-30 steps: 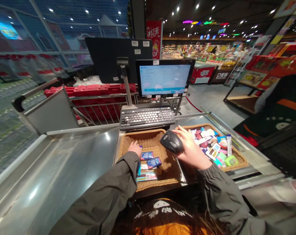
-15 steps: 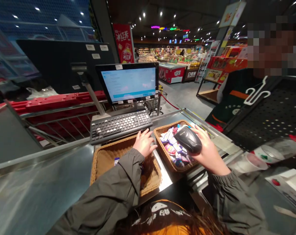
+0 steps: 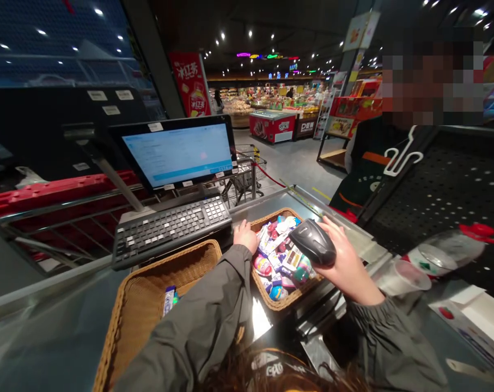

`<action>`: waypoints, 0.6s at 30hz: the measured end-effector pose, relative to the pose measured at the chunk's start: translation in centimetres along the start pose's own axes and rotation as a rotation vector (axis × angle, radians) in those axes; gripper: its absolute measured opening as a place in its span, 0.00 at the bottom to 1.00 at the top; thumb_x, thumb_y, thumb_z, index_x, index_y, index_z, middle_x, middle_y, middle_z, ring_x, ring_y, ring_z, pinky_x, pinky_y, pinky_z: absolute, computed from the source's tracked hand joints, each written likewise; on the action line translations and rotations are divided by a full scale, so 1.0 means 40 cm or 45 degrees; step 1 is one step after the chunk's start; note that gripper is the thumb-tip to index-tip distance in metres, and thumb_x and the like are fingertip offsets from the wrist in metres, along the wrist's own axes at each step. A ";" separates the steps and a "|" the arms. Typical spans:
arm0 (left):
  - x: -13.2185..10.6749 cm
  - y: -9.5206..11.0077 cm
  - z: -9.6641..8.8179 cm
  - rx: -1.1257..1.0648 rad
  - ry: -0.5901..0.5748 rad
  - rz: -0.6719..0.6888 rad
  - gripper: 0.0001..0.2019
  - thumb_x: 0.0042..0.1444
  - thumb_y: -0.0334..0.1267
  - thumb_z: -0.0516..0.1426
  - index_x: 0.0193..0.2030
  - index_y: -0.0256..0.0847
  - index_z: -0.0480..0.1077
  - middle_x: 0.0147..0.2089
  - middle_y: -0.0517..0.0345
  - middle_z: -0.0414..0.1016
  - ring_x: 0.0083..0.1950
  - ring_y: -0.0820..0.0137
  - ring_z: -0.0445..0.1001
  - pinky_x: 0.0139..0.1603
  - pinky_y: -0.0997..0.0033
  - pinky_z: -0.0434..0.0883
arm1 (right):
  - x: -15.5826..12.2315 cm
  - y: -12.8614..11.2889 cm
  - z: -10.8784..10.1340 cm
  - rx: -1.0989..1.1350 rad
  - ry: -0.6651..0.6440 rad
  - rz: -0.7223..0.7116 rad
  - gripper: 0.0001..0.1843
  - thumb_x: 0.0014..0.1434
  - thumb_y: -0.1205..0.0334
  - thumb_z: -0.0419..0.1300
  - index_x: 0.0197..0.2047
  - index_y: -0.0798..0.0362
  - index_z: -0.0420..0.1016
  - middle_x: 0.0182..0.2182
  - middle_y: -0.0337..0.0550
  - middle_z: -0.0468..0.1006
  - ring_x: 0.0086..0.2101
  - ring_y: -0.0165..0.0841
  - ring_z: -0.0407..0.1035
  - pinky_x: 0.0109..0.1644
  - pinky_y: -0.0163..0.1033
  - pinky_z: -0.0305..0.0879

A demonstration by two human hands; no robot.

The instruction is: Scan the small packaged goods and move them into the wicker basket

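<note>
1. Above the right side of a filled wicker basket [image 3: 290,302], a person's right hand [image 3: 347,264] is gripping a black handheld scanner [image 3: 312,242], fingers wrapping around its body.
2. The left hand [image 3: 245,237] is resting at the far left rim of that basket, with no packet showing in it; from where I am standing, I cannot tell whether its fingers are closing on the wicker.
3. Small wrapped goods [image 3: 271,245] are lying heaped in the filled basket, which is sitting on a metal tabletop [image 3: 46,326].
4. To the left, a second wicker basket [image 3: 122,294] is holding a blue-and-white packet [image 3: 169,300], while the grey left sleeve [image 3: 214,294] is hiding part of its interior.
5. Beyond the second basket, a black keyboard [image 3: 175,226] is sitting in front of a lit monitor [image 3: 179,152], its text too small for reading.
6. At right, a red-capped bottle [image 3: 455,245] is keeping company with a plastic cup [image 3: 408,277] and a white box [image 3: 471,321], as another person [image 3: 367,171] in a dark apron is standing across the way.
</note>
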State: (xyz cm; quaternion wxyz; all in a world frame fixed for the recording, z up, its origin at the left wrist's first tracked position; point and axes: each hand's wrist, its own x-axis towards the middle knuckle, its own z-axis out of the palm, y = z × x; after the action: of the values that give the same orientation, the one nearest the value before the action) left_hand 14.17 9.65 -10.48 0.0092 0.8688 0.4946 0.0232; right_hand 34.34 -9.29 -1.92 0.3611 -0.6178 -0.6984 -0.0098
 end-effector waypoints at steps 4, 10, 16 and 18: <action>0.008 0.009 0.028 -0.029 -0.020 -0.035 0.17 0.61 0.46 0.53 0.43 0.39 0.80 0.66 0.43 0.66 0.69 0.52 0.58 0.64 0.48 0.59 | 0.009 0.033 0.006 0.012 -0.023 -0.018 0.34 0.53 0.55 0.62 0.61 0.51 0.60 0.60 0.59 0.66 0.66 0.56 0.50 0.67 0.71 0.44; 0.007 0.026 0.040 -0.121 -0.050 -0.140 0.16 0.58 0.47 0.55 0.41 0.43 0.80 0.65 0.46 0.67 0.68 0.48 0.58 0.61 0.43 0.61 | 0.023 0.065 0.020 0.031 -0.032 -0.048 0.34 0.53 0.54 0.61 0.62 0.52 0.60 0.60 0.59 0.67 0.65 0.57 0.52 0.66 0.72 0.45; 0.006 0.036 0.051 -0.198 -0.078 -0.177 0.13 0.55 0.48 0.57 0.36 0.46 0.80 0.64 0.54 0.70 0.69 0.50 0.58 0.64 0.43 0.59 | 0.037 0.062 0.027 0.066 -0.047 -0.050 0.33 0.53 0.54 0.62 0.61 0.51 0.60 0.59 0.58 0.68 0.66 0.56 0.52 0.66 0.72 0.45; 0.001 0.035 0.051 -0.206 -0.055 -0.179 0.11 0.55 0.43 0.56 0.36 0.47 0.80 0.64 0.56 0.69 0.70 0.52 0.58 0.65 0.42 0.57 | 0.037 0.061 0.027 0.069 -0.044 -0.057 0.33 0.53 0.55 0.62 0.61 0.51 0.60 0.59 0.58 0.68 0.66 0.56 0.52 0.66 0.73 0.45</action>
State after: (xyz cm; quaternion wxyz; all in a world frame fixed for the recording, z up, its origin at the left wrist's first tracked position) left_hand 15.51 8.99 -12.45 0.0917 0.8287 0.5504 0.0437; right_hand 35.99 -6.95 -3.00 0.3652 -0.5921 -0.7183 0.0117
